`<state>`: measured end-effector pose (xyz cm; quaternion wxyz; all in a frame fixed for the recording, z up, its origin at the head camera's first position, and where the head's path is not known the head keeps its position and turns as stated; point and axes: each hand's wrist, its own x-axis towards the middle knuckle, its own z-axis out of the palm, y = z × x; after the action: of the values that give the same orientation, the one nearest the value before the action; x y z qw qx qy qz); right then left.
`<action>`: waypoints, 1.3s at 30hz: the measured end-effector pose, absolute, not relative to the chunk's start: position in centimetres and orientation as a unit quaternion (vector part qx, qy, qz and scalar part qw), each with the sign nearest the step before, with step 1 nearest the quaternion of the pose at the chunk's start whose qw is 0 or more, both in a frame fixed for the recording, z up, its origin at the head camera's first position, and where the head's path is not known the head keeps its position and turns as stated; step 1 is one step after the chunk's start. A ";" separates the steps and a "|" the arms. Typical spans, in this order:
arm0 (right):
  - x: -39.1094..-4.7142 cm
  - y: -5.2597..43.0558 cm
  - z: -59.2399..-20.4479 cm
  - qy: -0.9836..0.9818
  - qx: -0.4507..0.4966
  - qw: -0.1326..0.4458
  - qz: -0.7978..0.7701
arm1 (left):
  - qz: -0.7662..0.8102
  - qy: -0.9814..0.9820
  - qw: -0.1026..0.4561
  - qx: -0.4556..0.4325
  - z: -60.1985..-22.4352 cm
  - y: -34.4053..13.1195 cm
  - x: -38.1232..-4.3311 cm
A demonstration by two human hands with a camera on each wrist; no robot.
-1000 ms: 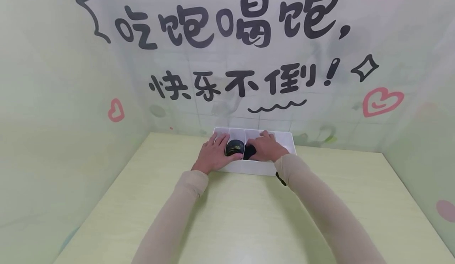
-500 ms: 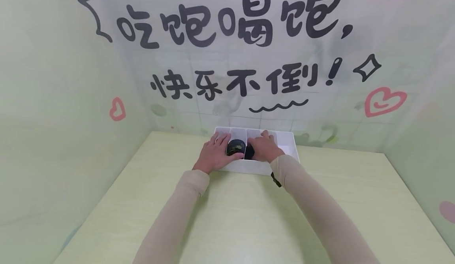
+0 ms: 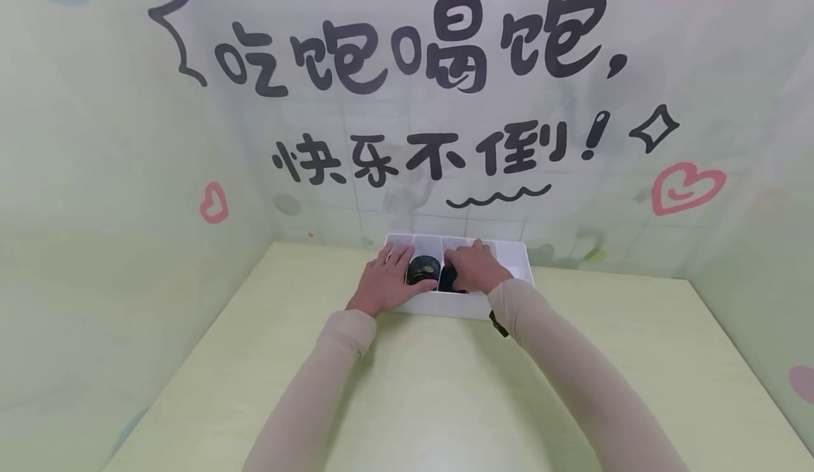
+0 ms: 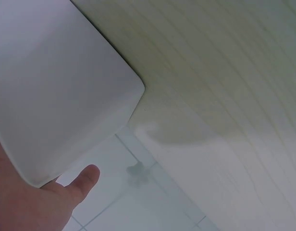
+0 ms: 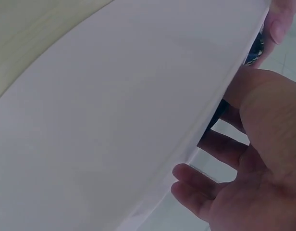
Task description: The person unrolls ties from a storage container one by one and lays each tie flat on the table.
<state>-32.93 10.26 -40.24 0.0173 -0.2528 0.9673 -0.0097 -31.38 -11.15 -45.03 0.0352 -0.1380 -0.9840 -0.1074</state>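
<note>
A white divided box (image 3: 425, 305) stands against the back wall in the head view. One of its left-hand compartments holds a round black thing (image 3: 422, 268) with small gold markings; its kind is unclear. Over the box's left end lies my left hand (image 3: 384, 282), fingers fairly straight, thumb extended along the front rim beside that round thing. My right hand (image 3: 473, 267) reaches into the compartment to the right, with thumb and fingers around a second black thing (image 3: 449, 278), mostly covered by the hand. In the right wrist view only a dark sliver of it shows between box and fingers.
The box sits at the far edge of a pale wood-grain table (image 3: 420, 387). Printed sheets hang behind and on both sides; the back one (image 3: 381, 111) bears black lettering. A black strap end (image 3: 499, 323) hangs under my right wrist.
The head view has tilted slightly, so the scene sits a little lower. Both hands keep their places at the box, with barely any finger movement visible.
</note>
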 end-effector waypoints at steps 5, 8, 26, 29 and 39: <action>-32.9 10.2 -39.7 0.966 -0.257 0.017 0.002 | -0.114 -0.983 0.037 -0.138 -45.0 -11.1 -31.3; -32.8 10.2 -39.4 0.964 -0.264 0.015 0.001 | -0.117 -0.983 0.038 -0.139 -45.0 -11.1 -31.2; -32.3 10.7 -37.3 0.963 -0.242 0.079 -0.089 | -0.118 -0.983 0.026 -0.140 -44.3 -11.0 -30.8; -32.5 10.7 -37.3 0.963 -0.239 0.081 -0.092 | -0.118 -0.983 0.025 -0.140 -44.3 -11.0 -30.9; -32.4 10.9 -36.1 0.963 -0.237 0.082 -0.098 | -0.124 -0.983 0.021 -0.137 -44.0 -11.0 -30.6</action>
<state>-32.36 10.94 -36.14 0.0824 -0.2372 0.9630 -0.0980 -30.56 -11.04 -44.04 0.0208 -0.1375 -0.9825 -0.1236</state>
